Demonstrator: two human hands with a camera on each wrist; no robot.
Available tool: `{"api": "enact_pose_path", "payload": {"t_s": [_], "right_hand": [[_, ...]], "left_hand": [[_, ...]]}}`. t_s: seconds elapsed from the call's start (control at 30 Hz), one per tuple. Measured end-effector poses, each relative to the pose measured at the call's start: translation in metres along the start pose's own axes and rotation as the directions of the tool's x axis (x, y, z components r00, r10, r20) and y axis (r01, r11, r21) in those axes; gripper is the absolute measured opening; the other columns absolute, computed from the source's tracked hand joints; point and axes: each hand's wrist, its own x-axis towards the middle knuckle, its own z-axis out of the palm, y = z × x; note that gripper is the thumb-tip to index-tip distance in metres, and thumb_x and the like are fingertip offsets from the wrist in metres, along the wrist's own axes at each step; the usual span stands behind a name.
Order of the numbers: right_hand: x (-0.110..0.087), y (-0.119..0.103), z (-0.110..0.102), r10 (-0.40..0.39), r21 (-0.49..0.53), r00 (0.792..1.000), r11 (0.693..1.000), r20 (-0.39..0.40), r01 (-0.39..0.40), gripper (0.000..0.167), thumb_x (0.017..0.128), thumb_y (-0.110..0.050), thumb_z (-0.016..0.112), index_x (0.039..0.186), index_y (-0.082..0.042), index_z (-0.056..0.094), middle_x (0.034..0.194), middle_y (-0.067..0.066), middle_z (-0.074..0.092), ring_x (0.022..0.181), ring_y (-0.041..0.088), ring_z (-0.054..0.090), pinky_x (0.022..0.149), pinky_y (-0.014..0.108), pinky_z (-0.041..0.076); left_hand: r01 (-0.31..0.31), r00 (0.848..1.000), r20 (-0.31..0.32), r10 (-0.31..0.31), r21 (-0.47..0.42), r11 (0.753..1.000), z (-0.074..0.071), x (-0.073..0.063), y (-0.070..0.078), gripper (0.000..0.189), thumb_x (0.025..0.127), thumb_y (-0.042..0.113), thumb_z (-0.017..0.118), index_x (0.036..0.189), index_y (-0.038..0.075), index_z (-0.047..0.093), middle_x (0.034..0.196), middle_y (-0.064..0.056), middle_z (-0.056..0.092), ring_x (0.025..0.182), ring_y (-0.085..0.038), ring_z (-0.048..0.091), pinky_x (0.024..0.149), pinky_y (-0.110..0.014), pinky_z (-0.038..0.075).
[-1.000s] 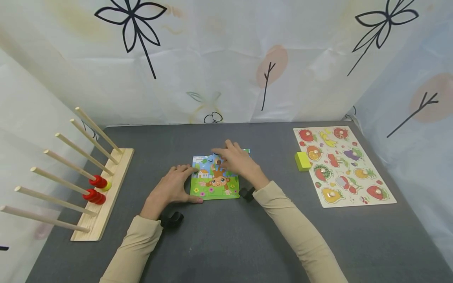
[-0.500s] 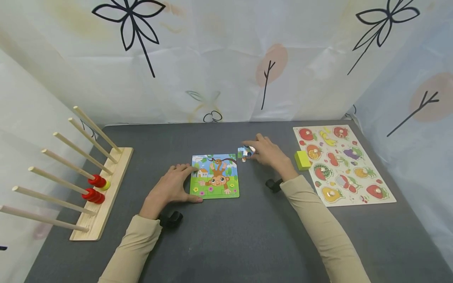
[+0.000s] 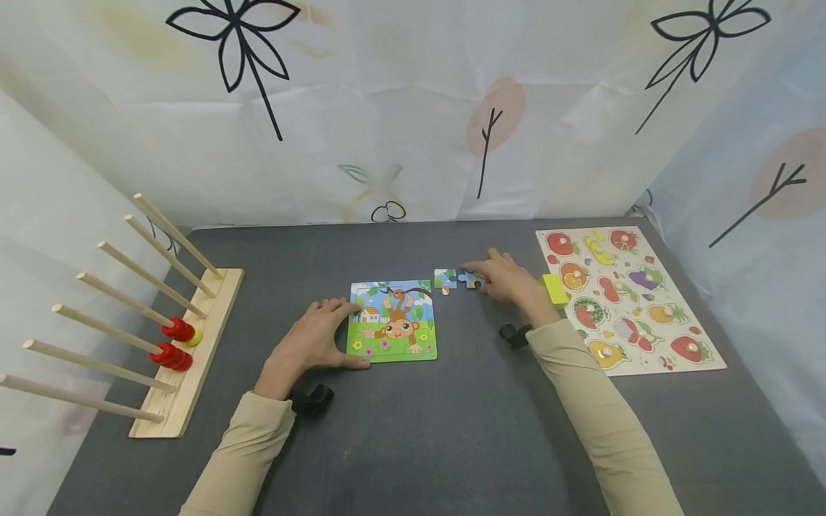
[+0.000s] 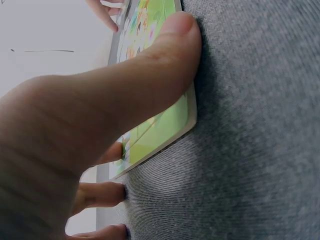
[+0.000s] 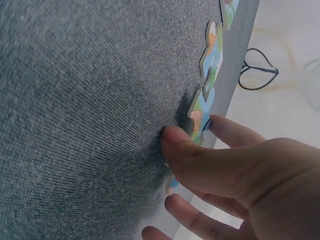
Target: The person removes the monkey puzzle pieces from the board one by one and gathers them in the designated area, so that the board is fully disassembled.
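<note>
A square jigsaw puzzle with a monkey on a branch lies in its board at the table's middle. My left hand rests at its left side, with a straight thumb along the near edge and the index finger at the left edge. Farther right, my right hand pinches a loose puzzle piece between thumb and index finger, low over the table. Another loose piece lies just left of it. Part of a further piece shows below the right thumb, mostly hidden by the fingers.
A wooden peg rack with red and yellow rings stands at the left. At the right lies a fruit knob board, with a yellow block at its left edge, close to my right wrist. A printed cloth wall rises behind.
My right hand has moved right, off the puzzle's top, with loose pieces, and one now lies apart from it. The whole monkey picture has come into view. My left hand has stayed.
</note>
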Motion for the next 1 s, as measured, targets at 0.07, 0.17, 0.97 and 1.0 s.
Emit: {"api": "enact_pose_path", "payload": {"t_s": [0.07, 0.17, 0.97, 1.0], "right_hand": [[0.0, 0.0, 0.0, 0.007, 0.003, 1.0, 1.0, 0.011, -0.007, 0.057, 0.097, -0.003, 0.066, 0.151, -0.019, 0.053, 0.12, 0.016, 0.053, 0.102, 0.03, 0.047, 0.073, 0.039, 0.043], [0.001, 0.001, 0.0, 0.014, 0.009, 1.0, 1.0, 0.021, -0.015, 0.058, 0.097, -0.004, 0.066, 0.151, -0.019, 0.052, 0.124, 0.017, 0.053, 0.103, 0.031, 0.048, 0.075, 0.04, 0.044], [0.001, -0.057, 0.004, -0.138, 0.115, 0.985, 0.982, -0.104, 0.15, 0.051, 0.098, -0.021, 0.07, 0.147, -0.017, 0.057, 0.133, 0.017, 0.056, 0.114, 0.032, 0.053, 0.088, 0.052, 0.05], [0.001, -0.06, 0.006, -0.159, 0.119, 0.982, 0.978, -0.102, 0.171, 0.05, 0.098, -0.021, 0.07, 0.146, -0.016, 0.058, 0.132, 0.017, 0.056, 0.112, 0.031, 0.053, 0.087, 0.049, 0.05]], "left_hand": [[0.002, 1.0, 0.003, -0.002, 0.0, 1.0, 0.0, 0.001, 0.0, 0.106, 0.064, 0.064, 0.09, 0.149, 0.014, 0.052, 0.153, -0.022, 0.049, 0.14, -0.05, 0.044, 0.106, -0.067, 0.043], [0.008, 1.0, 0.007, -0.008, -0.002, 1.0, 0.001, 0.001, 0.0, 0.106, 0.064, 0.064, 0.09, 0.149, 0.014, 0.052, 0.154, -0.021, 0.049, 0.14, -0.049, 0.044, 0.106, -0.067, 0.043], [0.003, 1.0, 0.004, -0.003, -0.015, 1.0, 0.0, -0.001, 0.0, 0.105, 0.064, 0.063, 0.091, 0.149, 0.014, 0.052, 0.153, -0.021, 0.049, 0.139, -0.048, 0.045, 0.106, -0.066, 0.044], [0.002, 1.0, 0.002, -0.002, -0.016, 1.0, 0.0, -0.001, 0.0, 0.105, 0.064, 0.063, 0.091, 0.149, 0.014, 0.052, 0.153, -0.021, 0.049, 0.139, -0.048, 0.045, 0.106, -0.066, 0.044]]}}
